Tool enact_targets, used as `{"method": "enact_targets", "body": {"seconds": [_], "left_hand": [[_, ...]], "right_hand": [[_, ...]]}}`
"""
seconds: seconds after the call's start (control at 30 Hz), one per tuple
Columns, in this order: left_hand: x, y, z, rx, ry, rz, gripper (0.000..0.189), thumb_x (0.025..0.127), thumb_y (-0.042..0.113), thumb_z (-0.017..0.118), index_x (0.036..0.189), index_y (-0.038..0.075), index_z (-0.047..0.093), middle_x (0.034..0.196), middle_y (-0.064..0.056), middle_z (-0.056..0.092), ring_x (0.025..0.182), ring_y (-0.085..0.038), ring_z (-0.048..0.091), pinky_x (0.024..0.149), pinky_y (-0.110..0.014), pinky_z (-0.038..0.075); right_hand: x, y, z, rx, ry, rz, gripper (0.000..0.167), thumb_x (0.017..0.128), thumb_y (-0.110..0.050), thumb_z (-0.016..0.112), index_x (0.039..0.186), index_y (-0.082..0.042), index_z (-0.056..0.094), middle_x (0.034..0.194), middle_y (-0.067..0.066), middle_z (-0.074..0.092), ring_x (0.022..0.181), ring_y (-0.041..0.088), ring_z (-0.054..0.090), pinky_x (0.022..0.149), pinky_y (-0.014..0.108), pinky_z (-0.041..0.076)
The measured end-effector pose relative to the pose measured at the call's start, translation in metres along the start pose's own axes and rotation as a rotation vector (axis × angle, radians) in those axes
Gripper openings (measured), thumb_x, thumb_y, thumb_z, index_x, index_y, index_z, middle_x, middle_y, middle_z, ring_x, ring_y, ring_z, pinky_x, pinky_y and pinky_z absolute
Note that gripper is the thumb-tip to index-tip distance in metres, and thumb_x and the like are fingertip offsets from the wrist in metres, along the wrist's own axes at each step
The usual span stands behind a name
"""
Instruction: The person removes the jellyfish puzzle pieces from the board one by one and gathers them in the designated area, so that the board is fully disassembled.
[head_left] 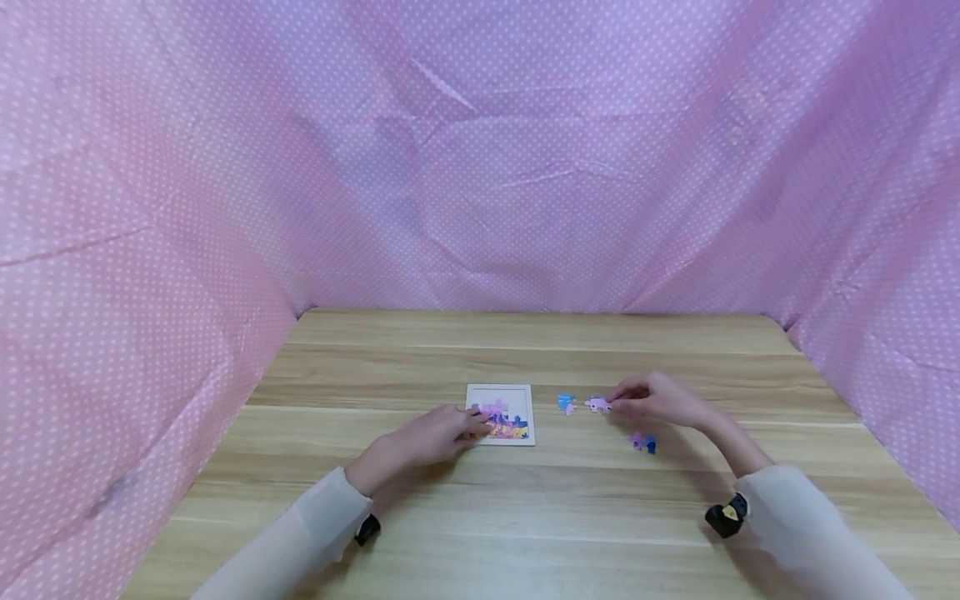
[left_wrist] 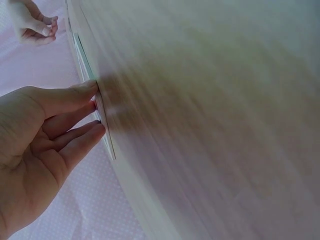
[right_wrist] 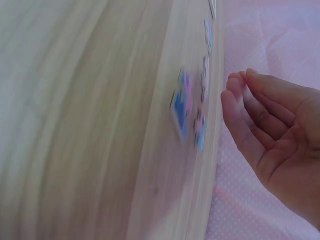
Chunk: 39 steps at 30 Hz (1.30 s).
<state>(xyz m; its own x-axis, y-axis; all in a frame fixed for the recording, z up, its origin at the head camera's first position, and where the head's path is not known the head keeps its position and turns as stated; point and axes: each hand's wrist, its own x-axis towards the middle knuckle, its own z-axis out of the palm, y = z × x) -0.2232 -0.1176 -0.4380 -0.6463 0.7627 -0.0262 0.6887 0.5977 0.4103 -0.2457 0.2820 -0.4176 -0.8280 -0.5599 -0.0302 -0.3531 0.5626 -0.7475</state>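
Observation:
A square white-framed jigsaw board (head_left: 533,417) lies on the table, its lower part filled with colourful pieces. My left hand (head_left: 441,433) rests at the left side of the board. In the left wrist view, the thumb and fingertips of that hand (left_wrist: 55,125) touch the board's edge (left_wrist: 107,135). My right hand (head_left: 660,400) hovers beside a pink jigsaw piece (head_left: 597,404). The right wrist view shows this hand (right_wrist: 280,130) loosely curved, with no piece visible between its fingers. A blue-and-pink piece (head_left: 566,402) lies between the board and the right hand.
More jigsaw pieces, pink (head_left: 637,441) and dark blue (head_left: 650,444), lie nearer me below the right hand. The wooden table (head_left: 480,508) bears all of this. Pink dotted cloth (head_left: 480,167) hangs behind and along both sides.

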Motion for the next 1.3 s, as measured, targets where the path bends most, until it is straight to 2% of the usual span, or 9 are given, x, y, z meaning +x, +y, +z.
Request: {"method": "enact_targets", "body": {"seconds": [0.17,0.37,0.43,0.53,0.67,0.77,0.87,1.07,1.3], "left_hand": [[0.001,0.000,0.001,0.009,-0.003,0.004,0.029,0.101,0.007,0.060,0.129,0.006,0.068,0.137,-0.010,0.060,0.133,-0.026,0.051,0.109,-0.041,0.042],[0.000,0.001,0.000,0.011,0.007,0.020,0.029,0.100,0.005,0.062,0.129,0.005,0.068,0.132,-0.009,0.063,0.131,-0.025,0.053,0.108,-0.041,0.043],[-0.001,0.001,0.001,0.006,0.012,0.020,0.029,0.100,0.004,0.062,0.128,0.005,0.069,0.131,-0.009,0.063,0.130,-0.025,0.054,0.107,-0.041,0.044],[-0.001,0.002,0.000,0.002,0.014,0.014,0.029,0.099,0.004,0.062,0.127,0.005,0.069,0.130,-0.009,0.064,0.130,-0.025,0.054,0.107,-0.041,0.044],[-0.002,0.003,0.000,0.009,0.007,-0.003,0.030,0.099,0.003,0.063,0.128,0.007,0.069,0.130,-0.008,0.065,0.130,-0.025,0.055,0.106,-0.042,0.045],[-0.003,0.003,0.000,0.015,0.005,0.000,0.030,0.099,0.003,0.063,0.128,0.007,0.069,0.131,-0.008,0.065,0.129,-0.024,0.055,0.106,-0.042,0.045],[-0.003,0.003,0.001,0.022,0.010,0.017,0.030,0.099,0.003,0.062,0.128,0.006,0.069,0.131,-0.010,0.064,0.129,-0.024,0.055,0.106,-0.042,0.045],[-0.002,0.003,0.002,0.012,0.011,0.013,0.029,0.101,0.005,0.060,0.129,0.006,0.068,0.134,-0.010,0.061,0.129,-0.023,0.055,0.106,-0.040,0.045],[-0.002,0.003,0.000,-0.007,0.010,0.007,0.029,0.100,0.005,0.062,0.128,0.006,0.068,0.133,-0.010,0.062,0.123,-0.019,0.059,0.101,-0.035,0.051]], "right_hand": [[0.017,-0.006,0.010,0.006,-0.024,-0.013,0.021,0.099,-0.011,0.064,0.112,0.004,0.073,0.100,0.010,0.073,0.071,0.009,0.056,0.058,0.022,0.047],[0.037,-0.017,0.021,0.006,-0.044,-0.038,0.019,0.098,-0.009,0.064,0.109,0.004,0.073,0.101,0.013,0.073,0.076,0.012,0.058,0.061,0.022,0.047],[0.043,-0.021,0.025,0.021,-0.063,-0.026,0.020,0.098,-0.010,0.065,0.110,0.004,0.073,0.099,0.014,0.073,0.071,0.014,0.057,0.057,0.021,0.045],[0.052,-0.027,0.031,0.048,-0.090,-0.026,0.020,0.098,-0.010,0.065,0.110,0.005,0.072,0.098,0.014,0.074,0.075,0.021,0.065,0.060,0.024,0.050],[0.062,-0.034,0.041,0.060,-0.119,-0.057,0.019,0.098,-0.006,0.065,0.110,0.007,0.071,0.099,0.017,0.074,0.087,0.032,0.071,0.071,0.036,0.059],[0.069,-0.038,0.047,0.040,-0.130,-0.087,0.019,0.097,-0.005,0.065,0.109,0.008,0.071,0.100,0.018,0.074,0.084,0.031,0.071,0.071,0.040,0.060],[0.075,-0.042,0.051,0.035,-0.130,-0.092,0.019,0.097,-0.007,0.065,0.109,0.007,0.071,0.100,0.016,0.074,0.081,0.027,0.070,0.068,0.037,0.060],[0.088,-0.050,0.059,0.003,-0.133,-0.142,0.018,0.096,-0.008,0.066,0.108,0.005,0.072,0.100,0.014,0.074,0.088,0.019,0.069,0.076,0.026,0.055],[0.104,-0.057,0.071,-0.051,-0.157,-0.160,0.016,0.094,-0.006,0.067,0.107,0.002,0.073,0.096,0.005,0.074,0.086,0.011,0.066,0.077,0.025,0.055]]}}
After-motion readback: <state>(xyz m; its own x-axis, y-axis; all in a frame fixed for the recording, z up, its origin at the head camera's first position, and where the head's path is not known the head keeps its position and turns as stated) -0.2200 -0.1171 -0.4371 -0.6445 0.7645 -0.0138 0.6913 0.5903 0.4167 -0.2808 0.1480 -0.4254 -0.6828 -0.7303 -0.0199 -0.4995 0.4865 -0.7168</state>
